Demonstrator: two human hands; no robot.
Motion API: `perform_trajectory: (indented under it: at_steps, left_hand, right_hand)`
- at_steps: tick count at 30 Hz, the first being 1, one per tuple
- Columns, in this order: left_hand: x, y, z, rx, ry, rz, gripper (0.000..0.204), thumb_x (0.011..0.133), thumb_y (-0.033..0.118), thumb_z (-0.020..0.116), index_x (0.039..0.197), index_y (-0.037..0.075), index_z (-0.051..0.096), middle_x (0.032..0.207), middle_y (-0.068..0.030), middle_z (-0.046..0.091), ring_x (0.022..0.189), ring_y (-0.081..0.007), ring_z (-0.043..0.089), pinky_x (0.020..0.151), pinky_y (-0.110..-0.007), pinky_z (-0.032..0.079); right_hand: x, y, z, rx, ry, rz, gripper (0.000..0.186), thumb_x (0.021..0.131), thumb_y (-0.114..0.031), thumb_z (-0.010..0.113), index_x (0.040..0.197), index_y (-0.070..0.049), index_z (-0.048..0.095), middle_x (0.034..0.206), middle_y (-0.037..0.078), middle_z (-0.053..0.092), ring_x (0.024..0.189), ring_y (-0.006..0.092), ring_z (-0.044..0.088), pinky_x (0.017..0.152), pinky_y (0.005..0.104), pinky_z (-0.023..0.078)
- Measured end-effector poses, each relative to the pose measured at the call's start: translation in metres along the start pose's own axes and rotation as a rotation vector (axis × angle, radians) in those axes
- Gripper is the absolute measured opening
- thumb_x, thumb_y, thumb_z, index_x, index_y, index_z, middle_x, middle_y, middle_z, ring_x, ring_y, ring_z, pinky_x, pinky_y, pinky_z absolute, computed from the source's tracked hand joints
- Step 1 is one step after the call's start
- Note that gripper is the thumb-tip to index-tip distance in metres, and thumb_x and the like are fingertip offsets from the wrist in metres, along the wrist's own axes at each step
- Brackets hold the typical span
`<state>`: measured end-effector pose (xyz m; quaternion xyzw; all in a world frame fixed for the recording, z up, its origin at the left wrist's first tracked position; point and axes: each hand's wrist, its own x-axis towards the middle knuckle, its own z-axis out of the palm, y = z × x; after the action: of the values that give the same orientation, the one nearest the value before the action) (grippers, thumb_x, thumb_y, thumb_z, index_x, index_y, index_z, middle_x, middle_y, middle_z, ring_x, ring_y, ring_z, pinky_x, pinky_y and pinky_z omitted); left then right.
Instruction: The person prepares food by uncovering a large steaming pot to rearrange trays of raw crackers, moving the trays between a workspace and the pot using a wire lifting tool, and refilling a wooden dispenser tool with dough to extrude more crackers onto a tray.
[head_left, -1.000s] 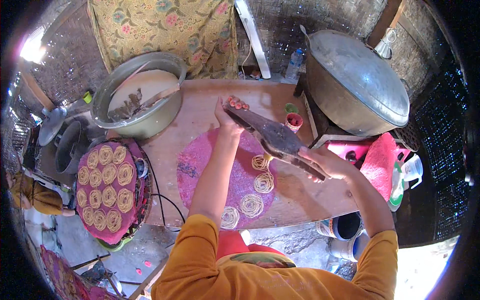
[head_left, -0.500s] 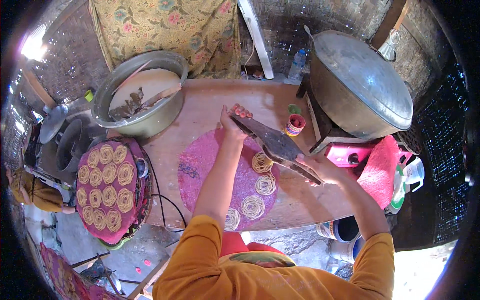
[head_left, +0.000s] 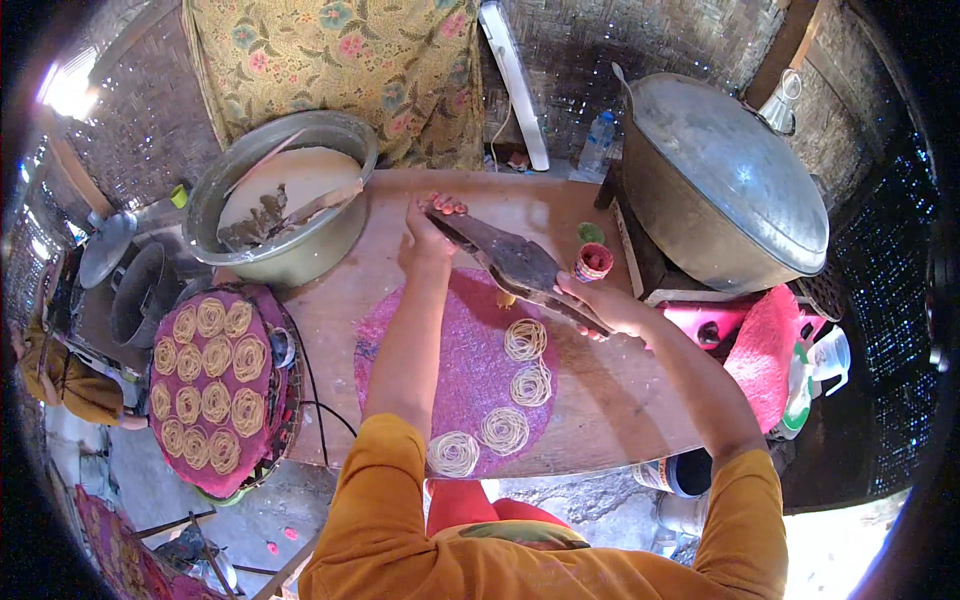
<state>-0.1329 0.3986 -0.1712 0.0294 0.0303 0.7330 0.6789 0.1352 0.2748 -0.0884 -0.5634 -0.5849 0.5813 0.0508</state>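
A dark wooden hand press slants across the upper part of the round pink mat, with both hands gripping it. My left hand wraps round its upper left end. At the lower right end, the fingers of my right hand close over the handle. A bit of yellowish dough shows just beneath the press. Along the mat's right and near side lie coiled noodle nests: one closest to the press, another below it, then a third and a near-left one.
To the left, a pink-topped round tray bears several nests. A large basin of pale dough stands at the back left. At right are a big lidded pot, a small woven cup and a pink cloth. A black cable hangs at the table's left.
Both hands have carried the press to the left. Dough now shows beneath it, and the nest closest to it is fully uncovered. The view has shifted slightly.
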Motion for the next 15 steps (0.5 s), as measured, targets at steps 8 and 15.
perform_trajectory:
  at_steps: [8,15]
  left_hand:
    - [-0.005,0.016,0.013,0.04,0.023,0.06,0.033,0.094,0.032,0.03,0.069,0.014,0.043,0.053,0.0035,0.039,0.046,-0.0122,0.04,0.051,-0.029,0.037]
    - [0.007,0.02,0.017,0.116,0.017,0.111,0.036,0.092,0.032,0.029,0.062,0.015,0.039,0.053,0.0027,0.039,0.046,-0.0121,0.04,0.052,-0.03,0.038]
  right_hand:
    - [-0.013,-0.02,0.002,0.013,-0.049,-0.025,0.064,0.087,-0.066,0.035,0.098,-0.008,0.06,0.051,0.003,0.047,0.038,0.0119,0.045,0.035,0.0261,0.035]
    - [0.005,-0.016,0.002,-0.077,0.137,-0.107,0.062,0.086,-0.064,0.041,0.101,-0.007,0.06,0.051,0.002,0.047,0.037,0.0108,0.044,0.033,0.0241,0.034]
